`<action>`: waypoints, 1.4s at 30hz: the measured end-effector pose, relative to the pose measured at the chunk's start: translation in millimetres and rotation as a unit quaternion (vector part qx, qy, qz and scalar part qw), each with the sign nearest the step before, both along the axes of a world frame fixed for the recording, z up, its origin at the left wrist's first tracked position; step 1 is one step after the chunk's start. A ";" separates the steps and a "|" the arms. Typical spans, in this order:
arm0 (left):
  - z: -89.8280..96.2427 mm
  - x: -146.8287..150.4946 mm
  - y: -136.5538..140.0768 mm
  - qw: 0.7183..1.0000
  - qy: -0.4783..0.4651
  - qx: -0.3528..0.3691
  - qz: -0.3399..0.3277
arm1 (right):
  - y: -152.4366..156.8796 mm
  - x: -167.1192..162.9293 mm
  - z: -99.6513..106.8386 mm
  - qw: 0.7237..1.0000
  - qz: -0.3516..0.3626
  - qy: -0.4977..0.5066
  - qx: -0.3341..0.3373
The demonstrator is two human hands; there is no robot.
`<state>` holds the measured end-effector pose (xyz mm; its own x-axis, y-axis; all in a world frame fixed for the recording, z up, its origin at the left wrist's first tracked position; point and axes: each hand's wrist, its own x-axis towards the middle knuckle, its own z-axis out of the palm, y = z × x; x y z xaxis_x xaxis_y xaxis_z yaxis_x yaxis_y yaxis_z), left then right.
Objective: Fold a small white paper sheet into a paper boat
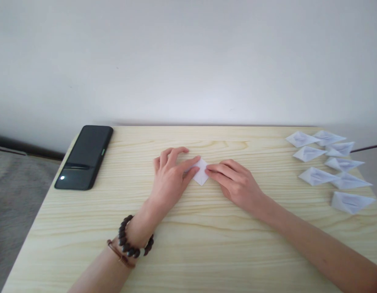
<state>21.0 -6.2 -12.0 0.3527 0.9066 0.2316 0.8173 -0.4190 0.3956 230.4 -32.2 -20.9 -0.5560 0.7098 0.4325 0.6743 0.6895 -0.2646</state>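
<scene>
**Small white paper diamond under the fingertips of both hands**

Nearest the viewer, the left wrist carries a dark bead bracelet [126,240] with one pale bead and, below it, a thin brown band [120,255]; the right forearm is bare.

Beyond the wrists, the folded paper [202,174] sits near the middle of the pale wood-grained table [188,252], between the hands. It is white, small and flat-looking, with straight edges and a faint crease towards its near corner.

The left hand [172,174] is partly spread: thumb and forefinger, tips slightly apart, touch the paper's left side, while the other fingers are bent and raised clear. The right hand [235,182] is more gathered, its fingers close together, two tips at the paper's right corner. Its thumb is mostly hidden. Whether either hand pinches the paper or only presses it, I cannot tell.

One corner of the paper points towards the person and the opposite one towards the wall; fingers cover the side corners, so the long axis is uncertain.

Farther out, a black phone [84,156] lies screen up at the left edge, and eight folded white paper shapes [309,153] cluster at the right. Behind the table rises a pale wall [188,61].
</scene>
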 end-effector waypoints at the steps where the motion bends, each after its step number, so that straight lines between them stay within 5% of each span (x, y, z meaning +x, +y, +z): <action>1: -0.3 -0.8 0.2 1.000 0.005 0.006 -0.002 | -0.3 0.4 0.0 1.000 -0.004 -0.005 0.007; 6: -1.8 -4.7 3.7 0.999 0.020 0.022 -0.022 | -2.2 3.7 -0.5 0.999 -0.032 0.004 0.029; 16: -5.6 -11.4 2.6 0.996 0.030 0.035 -0.070 | 2.4 0.8 0.3 0.996 -0.040 0.071 -0.029; 21: -7.8 -10.3 6.3 0.997 -0.029 0.050 -0.057 | 12.7 -8.0 1.9 0.984 -0.075 0.122 -0.109; 28: -10.2 -9.6 10.7 0.991 -0.130 0.016 -0.033 | 27.2 -31.2 1.1 0.979 -0.130 0.095 -0.124; 42: -5.1 -7.0 8.3 0.989 -0.145 0.006 -0.023 | 27.0 -29.2 7.8 0.932 -0.134 0.234 -0.242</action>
<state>14.0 2.1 -17.1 0.3105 0.8876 0.3403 0.6501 -0.4595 0.6052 201.1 -5.1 -13.1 -0.1612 0.9709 0.1769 0.5382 0.2367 -0.8089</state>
